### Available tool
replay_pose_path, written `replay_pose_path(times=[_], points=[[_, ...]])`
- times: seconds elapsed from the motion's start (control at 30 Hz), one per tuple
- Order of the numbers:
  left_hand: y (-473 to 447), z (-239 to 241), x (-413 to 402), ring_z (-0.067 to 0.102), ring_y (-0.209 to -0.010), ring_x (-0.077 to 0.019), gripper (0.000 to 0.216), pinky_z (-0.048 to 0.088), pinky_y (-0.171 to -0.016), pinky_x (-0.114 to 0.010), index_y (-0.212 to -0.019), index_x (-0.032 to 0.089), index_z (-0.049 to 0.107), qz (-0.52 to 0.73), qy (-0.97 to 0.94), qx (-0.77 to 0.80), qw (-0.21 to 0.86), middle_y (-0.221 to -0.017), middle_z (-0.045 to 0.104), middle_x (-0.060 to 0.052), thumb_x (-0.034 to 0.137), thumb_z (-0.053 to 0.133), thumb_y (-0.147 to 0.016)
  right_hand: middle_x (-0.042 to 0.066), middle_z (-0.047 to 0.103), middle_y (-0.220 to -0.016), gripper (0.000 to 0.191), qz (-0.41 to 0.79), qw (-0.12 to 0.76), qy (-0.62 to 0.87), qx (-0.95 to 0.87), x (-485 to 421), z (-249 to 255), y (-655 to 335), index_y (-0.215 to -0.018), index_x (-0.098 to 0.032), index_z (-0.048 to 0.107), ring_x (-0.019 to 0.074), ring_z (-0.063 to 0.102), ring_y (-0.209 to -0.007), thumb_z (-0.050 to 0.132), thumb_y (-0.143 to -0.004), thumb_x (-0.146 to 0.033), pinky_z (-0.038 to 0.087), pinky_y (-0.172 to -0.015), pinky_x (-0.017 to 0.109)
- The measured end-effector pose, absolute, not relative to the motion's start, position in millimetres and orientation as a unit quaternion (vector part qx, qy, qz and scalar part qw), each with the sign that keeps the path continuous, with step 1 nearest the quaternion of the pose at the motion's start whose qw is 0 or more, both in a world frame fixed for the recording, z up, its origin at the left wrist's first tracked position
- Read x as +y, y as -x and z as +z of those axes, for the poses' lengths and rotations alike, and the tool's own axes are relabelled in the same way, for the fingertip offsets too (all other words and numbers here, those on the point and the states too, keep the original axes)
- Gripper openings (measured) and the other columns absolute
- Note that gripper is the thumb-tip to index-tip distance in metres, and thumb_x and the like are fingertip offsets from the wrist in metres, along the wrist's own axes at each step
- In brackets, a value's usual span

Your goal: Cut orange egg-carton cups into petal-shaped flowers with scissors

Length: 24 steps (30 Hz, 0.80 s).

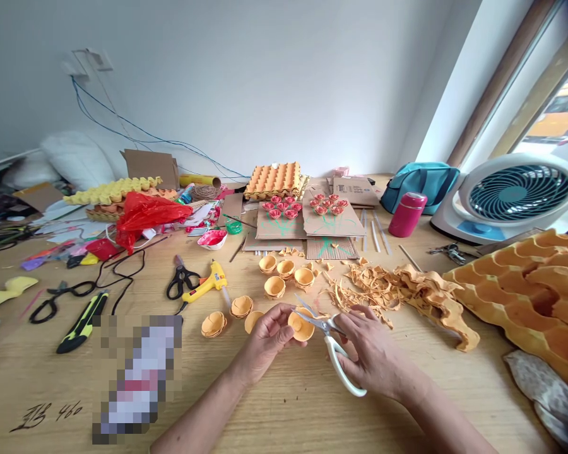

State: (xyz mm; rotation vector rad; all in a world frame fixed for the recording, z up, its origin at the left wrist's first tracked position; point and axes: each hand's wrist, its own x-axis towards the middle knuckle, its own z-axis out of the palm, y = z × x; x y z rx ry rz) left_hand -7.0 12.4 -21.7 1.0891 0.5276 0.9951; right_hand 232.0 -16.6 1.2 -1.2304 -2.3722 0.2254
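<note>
My left hand (pixel 269 337) pinches a small orange egg-carton cup (pixel 301 325) just above the wooden table (pixel 284 403). My right hand (pixel 372 353) grips white-handled scissors (pixel 334 343), whose blades are open at the cup's rim. Several more cut cups (pixel 284 274) lie just beyond my hands, with two stacks of cups (pixel 227 315) to the left. A heap of orange carton trimmings (pixel 383 287) lies to the right of the cups.
A yellow glue gun (pixel 208 284), black scissors (pixel 182 280) and a utility knife (pixel 82 321) lie at left. Cardboard sheets with red paper flowers (pixel 307 208), egg trays (pixel 274 180), a pink bottle (pixel 406 214), a fan (pixel 515 195) and a large orange tray (pixel 530 296) ring the table.
</note>
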Motion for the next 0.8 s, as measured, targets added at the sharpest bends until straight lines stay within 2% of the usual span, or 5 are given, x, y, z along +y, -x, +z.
replay_pose_path(times=[0.27, 0.37, 0.5, 0.63, 0.8], points=[[6.7, -18.3, 12.1, 0.061, -0.090, -0.0176, 0.030, 0.056, -0.076, -0.030, -0.110, 0.019, 0.069, 0.462, -0.470, 0.234, 0.715, -0.104, 0.066, -0.007, 0.037, 0.072, -0.086, -0.004, 0.051, -0.068, 0.022, 0.110, 0.234, 0.425, -0.868, -17.8, 3.1, -233.4, -0.078, -0.023, 0.041, 0.0165, 0.047, -0.064, 0.055, -0.092, -0.032, 0.039, -0.087, 0.038], [6.6, -16.6, 13.0, 0.060, -0.088, -0.0166, 0.028, 0.056, -0.078, -0.031, -0.108, 0.018, 0.070, 0.473, -0.461, 0.235, 0.713, -0.100, 0.066, -0.006, 0.037, 0.070, -0.087, -0.003, 0.051, -0.067, 0.026, 0.117, 0.236, 0.421, -0.868, -18.1, 4.9, -234.4, -0.074, -0.024, 0.038, 0.0173, 0.048, -0.066, 0.055, -0.093, -0.031, 0.039, -0.082, 0.036], [6.0, -13.4, 13.8, 0.060, -0.085, -0.0160, 0.027, 0.056, -0.071, -0.028, -0.109, 0.020, 0.071, 0.495, -0.443, 0.243, 0.707, -0.098, 0.066, -0.006, 0.037, 0.069, -0.088, -0.001, 0.053, -0.068, 0.028, 0.118, 0.237, 0.417, -0.869, -18.6, 5.4, -234.9, -0.073, -0.024, 0.037, 0.0195, 0.050, -0.070, 0.052, -0.095, -0.031, 0.039, -0.076, 0.033], [5.4, -12.4, 13.6, 0.059, -0.081, -0.0151, 0.026, 0.054, -0.067, -0.026, -0.106, 0.020, 0.071, 0.505, -0.442, 0.253, 0.697, -0.094, 0.064, -0.005, 0.038, 0.069, -0.088, -0.001, 0.053, -0.069, 0.023, 0.110, 0.228, 0.428, -0.868, -17.9, 2.0, -233.6, -0.077, -0.024, 0.040, 0.0190, 0.050, -0.069, 0.050, -0.097, -0.031, 0.039, -0.081, 0.035], [5.6, -16.0, 13.0, 0.057, -0.081, -0.0156, 0.029, 0.055, -0.070, -0.029, -0.105, 0.019, 0.070, 0.453, -0.491, 0.254, 0.699, -0.094, 0.064, -0.005, 0.041, 0.071, -0.086, 0.000, 0.057, -0.076, 0.018, 0.097, 0.211, 0.450, -0.862, -17.4, 2.6, -230.3, -0.084, -0.023, 0.046, 0.0191, 0.050, -0.070, 0.056, -0.092, -0.035, 0.038, -0.085, 0.038]])
